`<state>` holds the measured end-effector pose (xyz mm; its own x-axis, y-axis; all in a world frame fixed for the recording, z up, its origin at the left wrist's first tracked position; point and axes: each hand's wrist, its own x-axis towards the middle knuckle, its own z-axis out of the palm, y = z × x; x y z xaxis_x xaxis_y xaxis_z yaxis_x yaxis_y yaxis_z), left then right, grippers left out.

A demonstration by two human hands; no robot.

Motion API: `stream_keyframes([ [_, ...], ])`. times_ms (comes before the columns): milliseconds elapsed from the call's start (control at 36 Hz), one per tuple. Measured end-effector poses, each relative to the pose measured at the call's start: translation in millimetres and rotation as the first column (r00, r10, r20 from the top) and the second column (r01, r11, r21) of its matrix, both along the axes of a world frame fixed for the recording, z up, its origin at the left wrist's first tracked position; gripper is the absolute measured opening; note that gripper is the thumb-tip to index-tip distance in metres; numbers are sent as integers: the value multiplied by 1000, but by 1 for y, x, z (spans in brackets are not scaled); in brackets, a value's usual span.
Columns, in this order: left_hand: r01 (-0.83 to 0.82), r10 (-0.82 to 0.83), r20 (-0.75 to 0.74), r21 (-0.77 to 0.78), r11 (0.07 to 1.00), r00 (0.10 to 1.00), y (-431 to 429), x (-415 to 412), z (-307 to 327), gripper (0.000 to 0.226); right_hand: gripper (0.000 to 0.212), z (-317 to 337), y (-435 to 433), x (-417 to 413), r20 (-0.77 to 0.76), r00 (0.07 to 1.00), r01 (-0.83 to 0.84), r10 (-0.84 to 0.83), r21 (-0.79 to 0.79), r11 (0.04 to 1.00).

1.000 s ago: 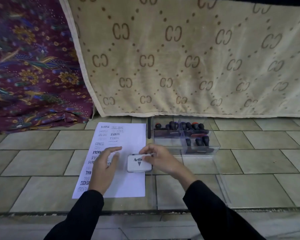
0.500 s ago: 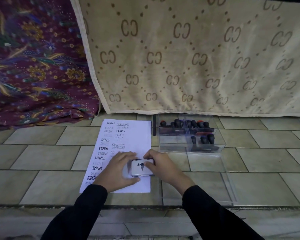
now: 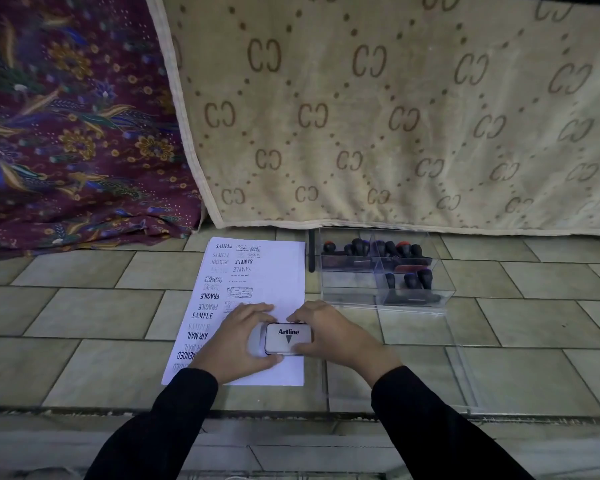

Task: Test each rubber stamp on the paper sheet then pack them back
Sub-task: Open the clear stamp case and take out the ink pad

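I count one ink pad (image 3: 288, 339), labelled "Artline", over the paper sheet (image 3: 278, 271) near its near right corner, long axis across the sheet, printed arrow pointing toward me. The left hand (image 3: 238, 344) and right hand (image 3: 336, 337) each clasp one end. The sheet reads SAMPLE, FRAGILE, EXPRESS, AIR MAIL. Beside its far right corner, one clear box (image 3: 347, 292) holds the stamps (image 3: 409, 278), three in the front compartment.

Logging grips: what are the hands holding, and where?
The Artline ink pad: left hand grips its left end, right hand its right end.
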<state>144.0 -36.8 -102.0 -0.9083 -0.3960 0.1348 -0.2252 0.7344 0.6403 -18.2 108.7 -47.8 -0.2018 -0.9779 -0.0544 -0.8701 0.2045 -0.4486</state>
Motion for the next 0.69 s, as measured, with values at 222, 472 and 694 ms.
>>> stream_keyframes([
  [222, 1, -1, -10, 19, 1000, 1000, 0, 1, 2, 54, 52, 9, 2, 0, 9, 1000, -23, 22, 33, 999],
  [472, -19, 18, 8, 43, 999, 1000, 2, -1, 4, 58, 49, 11, 4, 4, -28, 1000, -9, 11, 42, 999],
  [694, -4, 2, 19, 59, 998, 1000, 2, -1, 7, 58, 27, 18, 3, -5, 105, 993, 43, -47, 40, 998],
])
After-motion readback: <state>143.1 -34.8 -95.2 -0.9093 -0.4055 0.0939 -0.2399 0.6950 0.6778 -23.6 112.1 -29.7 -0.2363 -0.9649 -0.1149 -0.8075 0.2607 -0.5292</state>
